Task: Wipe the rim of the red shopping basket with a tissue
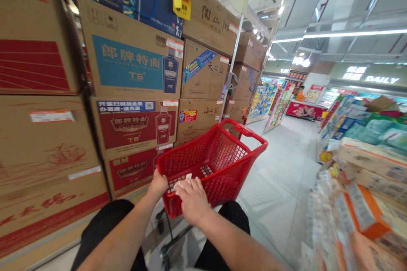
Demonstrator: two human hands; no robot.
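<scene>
A red plastic shopping cart stands right in front of me, its perforated basket holding nothing I can see. My left hand is wrapped round the near left corner of the basket rim. On the near rim rests my right hand, pressing a crumpled white wipe or tissue against the red plastic. Part of the wipe is hidden under the fingers. The cart's handle is at the far end, and its wheels show below, between my knees.
Stacked cardboard cartons form a wall on the left, with a yellow price tag hanging there. A metal pole rises behind the cart. Packaged goods are piled on the right. The pale floor aisle leads to a distant counter with a person.
</scene>
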